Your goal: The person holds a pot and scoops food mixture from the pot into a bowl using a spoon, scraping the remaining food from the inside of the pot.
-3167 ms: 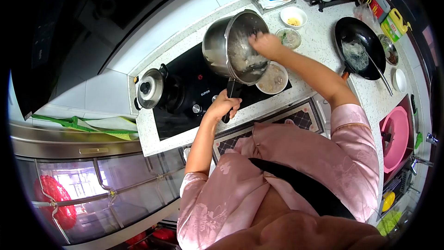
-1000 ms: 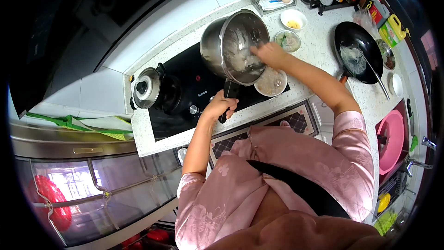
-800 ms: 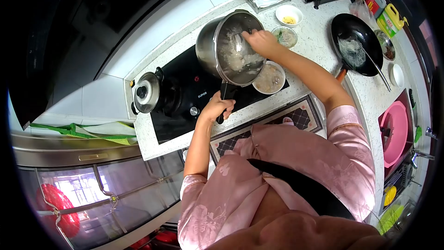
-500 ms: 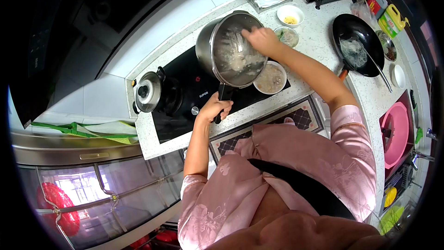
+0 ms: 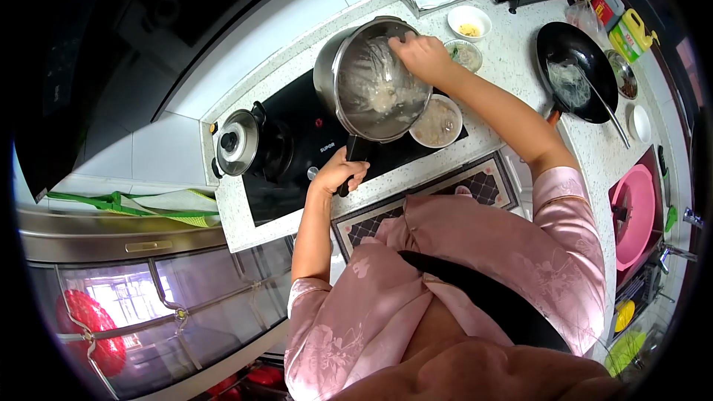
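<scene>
A steel pressure cooker pot [image 5: 332,74] is tilted on its side over the cooktop, its mouth turned toward me. Pale, wet residue [image 5: 382,96] clings to its inner wall. My left hand [image 5: 338,172] is closed around the pot's black handle [image 5: 359,150]. At the far right of the pot's mouth, my right hand [image 5: 423,57] has its fingers curled together; what they grip, if anything, is hidden. Just below the mouth stands a white bowl [image 5: 456,134] with cloudy, pale food in it, partly covered by the pot.
On the left of the black cooktop [image 5: 286,191] sits a lidded pot [image 5: 239,141]. A black wok [image 5: 553,37] with noodle-like strands is at right. Behind my right hand are a white bowl [image 5: 479,17] and a glass bowl [image 5: 472,48]. A pink basin [image 5: 639,208] lies in the sink.
My right hand has moved slightly up and right, toward the pot's rim. The pale residue in the pot has shifted its shape a little. My left hand keeps its hold on the handle.
</scene>
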{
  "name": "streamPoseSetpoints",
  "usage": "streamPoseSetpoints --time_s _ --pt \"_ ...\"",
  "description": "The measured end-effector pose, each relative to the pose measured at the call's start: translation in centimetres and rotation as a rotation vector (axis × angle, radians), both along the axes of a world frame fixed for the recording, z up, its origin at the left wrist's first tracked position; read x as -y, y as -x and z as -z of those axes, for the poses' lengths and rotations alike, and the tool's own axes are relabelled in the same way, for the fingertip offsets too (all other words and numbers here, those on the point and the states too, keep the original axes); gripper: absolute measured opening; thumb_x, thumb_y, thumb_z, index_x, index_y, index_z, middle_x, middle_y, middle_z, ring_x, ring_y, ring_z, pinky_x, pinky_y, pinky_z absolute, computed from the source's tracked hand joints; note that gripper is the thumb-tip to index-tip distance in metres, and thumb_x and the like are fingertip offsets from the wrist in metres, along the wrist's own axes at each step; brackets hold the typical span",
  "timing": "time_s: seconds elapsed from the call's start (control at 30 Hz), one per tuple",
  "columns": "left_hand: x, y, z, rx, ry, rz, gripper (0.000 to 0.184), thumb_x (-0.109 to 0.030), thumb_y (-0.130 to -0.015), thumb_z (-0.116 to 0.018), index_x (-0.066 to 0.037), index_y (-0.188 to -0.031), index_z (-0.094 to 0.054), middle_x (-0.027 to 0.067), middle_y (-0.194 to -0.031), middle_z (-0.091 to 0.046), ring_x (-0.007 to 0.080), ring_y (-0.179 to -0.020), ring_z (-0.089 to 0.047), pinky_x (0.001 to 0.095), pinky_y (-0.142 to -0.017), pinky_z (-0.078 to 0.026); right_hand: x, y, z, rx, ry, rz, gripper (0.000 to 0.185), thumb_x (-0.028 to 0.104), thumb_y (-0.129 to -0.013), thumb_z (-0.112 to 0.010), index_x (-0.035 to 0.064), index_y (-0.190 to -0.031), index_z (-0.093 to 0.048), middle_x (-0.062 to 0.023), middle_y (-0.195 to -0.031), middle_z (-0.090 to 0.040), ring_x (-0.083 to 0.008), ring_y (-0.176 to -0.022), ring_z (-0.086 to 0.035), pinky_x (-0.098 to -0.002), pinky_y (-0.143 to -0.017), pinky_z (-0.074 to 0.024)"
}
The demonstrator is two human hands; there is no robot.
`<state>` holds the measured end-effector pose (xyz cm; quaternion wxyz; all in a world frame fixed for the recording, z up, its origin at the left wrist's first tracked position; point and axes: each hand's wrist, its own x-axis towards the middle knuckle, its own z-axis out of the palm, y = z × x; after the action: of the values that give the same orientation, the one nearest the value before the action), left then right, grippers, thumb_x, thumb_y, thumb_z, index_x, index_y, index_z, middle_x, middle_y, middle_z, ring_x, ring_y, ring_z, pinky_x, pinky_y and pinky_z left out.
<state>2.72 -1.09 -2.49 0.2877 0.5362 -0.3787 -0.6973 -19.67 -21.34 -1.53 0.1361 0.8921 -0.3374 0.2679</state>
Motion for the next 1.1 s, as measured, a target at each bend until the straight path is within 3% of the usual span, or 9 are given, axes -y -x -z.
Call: streamPoseSetpoints --time_s 0.1,0.2,0.37,0.57,0.7,0.87,1.03,1.1 --pt "-0.1 0.3 -0.5 0.030 0.020 0.011 0.025 -0.001 -0.080 -0.057 -0.005 -0.060 -0.044 0.0033 -0.049 -0.044 0.0112 -0.037 -0.042 0.0259 -0.036 -0.034 0.4 -0.4 -0.1 -0.029 0.014 0.004 0.013 0.008 -0.080 -0.054 0.0037 -0.092 -0.055 -0.0117 -0.069 -0.059 -0.0251 -0.056 -0.065 -0.0346 -0.046 -0.0508" --pt "0.0 -0.3 0.4 0.007 0.027 0.052 0.025 0.000 -0.082 -0.056 -0.007 -0.063 -0.042 0.0014 -0.049 -0.043 0.0101 -0.036 -0.041 0.0260 -0.036 -0.034 -1.1 0.3 1.3 -0.163 0.014 0.008 0.012 0.011 -0.080 -0.055 0.0048 -0.090 -0.058 -0.0092 -0.069 -0.062 -0.0225 -0.063 -0.066 -0.0328 -0.049 -0.0526" --pt "0.0 -0.5 0.6 -0.012 0.020 0.032 0.024 0.000 -0.082 -0.056 -0.007 -0.063 -0.042 0.0019 -0.049 -0.043 0.0104 -0.036 -0.041 0.0260 -0.036 -0.035 -3.1 1.3 2.8 -0.312 -0.206 -0.134 0.015 0.010 -0.079 -0.056 0.0048 -0.093 -0.058 -0.0094 -0.070 -0.062 -0.0248 -0.069 -0.066 -0.0347 -0.055 -0.0536" --pt "-0.3 -0.6 0.9 -0.040 0.032 0.020 0.024 -0.001 -0.082 -0.057 -0.007 -0.063 -0.043 0.0021 -0.049 -0.044 0.0107 -0.036 -0.042 0.0258 -0.036 -0.035 -0.4 0.3 -0.6 -0.073 -0.070 -0.009 0.021 0.010 -0.078 -0.057 0.0056 -0.098 -0.058 -0.0120 -0.076 -0.064 -0.0257 -0.070 -0.067 -0.0356 -0.056 -0.0530" --pt "-0.4 -0.9 1.2 -0.021 0.049 0.037 0.025 -0.001 -0.082 -0.057 -0.006 -0.062 -0.043 0.0020 -0.049 -0.044 0.0107 -0.036 -0.042 0.0261 -0.036 -0.036 -0.3 0.0 1.0 -0.099 -0.049 -0.034 0.021 0.010 -0.077 -0.057 0.0047 -0.098 -0.059 -0.0129 -0.073 -0.064 -0.0256 -0.070 -0.067 -0.0361 -0.056 -0.0527" --pt "-0.4 -1.5 1.5 -0.024 0.052 0.039 0.025 -0.001 -0.082 -0.057 -0.006 -0.062 -0.043 0.0020 -0.049 -0.044 0.0107 -0.036 -0.042 0.0263 -0.036 -0.035 -2.8 0.4 2.5 -0.341 -0.268 -0.223 0.019 0.009 -0.078 -0.057 0.0068 -0.096 -0.061 -0.0141 -0.065 -0.063 -0.0288 -0.069 -0.067 -0.0388 -0.060 -0.0532" --pt "-0.5 -1.8 1.4 -0.036 0.039 0.039 0.019 -0.002 -0.080 -0.059 -0.005 -0.068 -0.044 0.0041 -0.051 -0.045 0.0113 -0.037 -0.042 0.0265 -0.035 -0.034 0.1 -0.9 -1.3 -0.098 -0.234 -0.234 0.020 0.008 -0.080 -0.053 0.0065 -0.100 -0.058 -0.0112 -0.088 -0.065 -0.0299 -0.082 -0.066 -0.0421 -0.066 -0.0520" --pt "-0.5 -1.8 1.2 -0.029 0.041 0.045 0.019 -0.001 -0.080 -0.059 -0.005 -0.068 -0.044 0.0041 -0.052 -0.045 0.0112 -0.037 -0.042 0.0264 -0.035 -0.034 2.0 -1.9 -0.6 -0.087 -0.165 -0.283 0.020 0.009 -0.080 -0.053 0.0067 -0.099 -0.058 -0.0109 -0.088 -0.065 -0.0291 -0.084 -0.065 -0.0414 -0.066 -0.0521"
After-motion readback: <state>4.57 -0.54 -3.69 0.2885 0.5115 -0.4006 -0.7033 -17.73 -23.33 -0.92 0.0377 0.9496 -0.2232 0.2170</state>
